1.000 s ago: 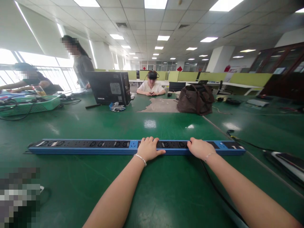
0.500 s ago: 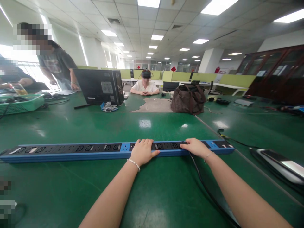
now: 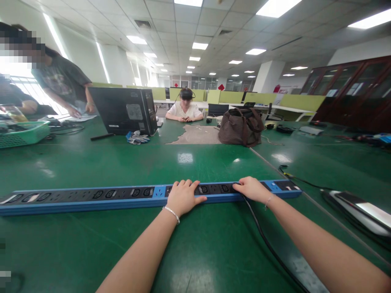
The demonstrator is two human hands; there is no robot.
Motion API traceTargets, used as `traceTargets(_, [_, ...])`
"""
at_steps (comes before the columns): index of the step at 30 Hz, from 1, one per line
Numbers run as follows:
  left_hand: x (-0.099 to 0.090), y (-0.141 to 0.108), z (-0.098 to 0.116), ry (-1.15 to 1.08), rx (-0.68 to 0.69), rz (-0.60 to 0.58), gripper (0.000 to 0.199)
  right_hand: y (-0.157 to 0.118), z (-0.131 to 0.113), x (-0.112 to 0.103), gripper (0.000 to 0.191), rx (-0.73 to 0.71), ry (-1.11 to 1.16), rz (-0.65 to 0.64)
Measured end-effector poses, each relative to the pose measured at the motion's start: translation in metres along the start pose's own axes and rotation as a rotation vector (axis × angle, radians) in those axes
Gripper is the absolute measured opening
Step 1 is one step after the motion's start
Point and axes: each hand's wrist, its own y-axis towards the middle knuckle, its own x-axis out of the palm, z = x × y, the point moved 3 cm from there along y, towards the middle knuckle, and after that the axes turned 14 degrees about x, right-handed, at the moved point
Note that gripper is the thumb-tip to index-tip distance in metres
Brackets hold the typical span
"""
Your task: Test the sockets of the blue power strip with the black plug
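A long blue and black power strip [image 3: 122,194] lies across the green table, its sockets facing up. My left hand [image 3: 182,197] rests over the middle of the strip, fingers over the far edge and thumb out to the right. To the right of it, my right hand [image 3: 252,189] pinches the plug end of a black cable [image 3: 265,238] at the strip's sockets. The plug is mostly hidden by the fingers; how deep it sits cannot be told. From there the cable runs down toward the table's near edge.
Behind the strip stand a black computer case [image 3: 122,110], gloves [image 3: 137,137] and a brown bag [image 3: 240,126]. A green basket [image 3: 27,134] is at left. A white and black device [image 3: 357,211] lies at right. One person sits opposite; others are at the left.
The fingers of my left hand have spread a little on the strip. My right hand has barely moved. The standing person at the left leans further down, hands lower over the table.
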Motion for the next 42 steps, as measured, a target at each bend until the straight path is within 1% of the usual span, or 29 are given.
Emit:
traceTargets(8, [0.000, 0.000, 0.000, 0.005, 0.000, 0.021, 0.070, 0.001, 0.000, 0.000, 0.032, 0.006, 0.004, -0.012])
traceTargets(16, [-0.001, 0.000, 0.002, -0.013, -0.016, 0.012, 0.070, -0.002, -0.002, -0.005, 0.033, 0.014, -0.004, -0.046])
traceTargets(20, [-0.003, -0.001, 0.002, -0.032, -0.025, 0.012, 0.070, -0.008, -0.001, -0.007, 0.042, 0.012, -0.083, -0.037])
traceTargets(23, [-0.003, 0.000, 0.003, -0.037, -0.029, 0.009, 0.069, -0.012, 0.000, -0.003, 0.047, 0.025, -0.074, -0.064])
traceTargets(25, [-0.003, 0.000, 0.003, -0.036, -0.025, 0.013, 0.069, -0.013, 0.001, -0.002, 0.046, 0.025, -0.039, -0.039])
traceTargets(28, [-0.002, 0.000, 0.002, -0.032, -0.022, 0.018, 0.070, -0.013, 0.000, -0.001, 0.041, -0.016, -0.001, 0.029])
traceTargets(30, [-0.001, 0.000, 0.002, -0.029, -0.019, 0.022, 0.070, -0.013, -0.001, -0.001, 0.039, -0.032, 0.007, 0.045])
traceTargets(35, [0.001, 0.000, 0.001, -0.031, -0.018, 0.049, 0.068, -0.012, 0.002, -0.001, 0.039, -0.009, 0.030, -0.010])
traceTargets(39, [0.001, 0.000, 0.002, -0.034, -0.019, 0.048, 0.068, -0.010, 0.003, -0.003, 0.039, -0.009, 0.069, -0.030])
traceTargets(42, [-0.001, 0.000, 0.002, -0.037, -0.019, 0.039, 0.068, -0.008, 0.003, -0.003, 0.039, -0.011, 0.041, -0.080])
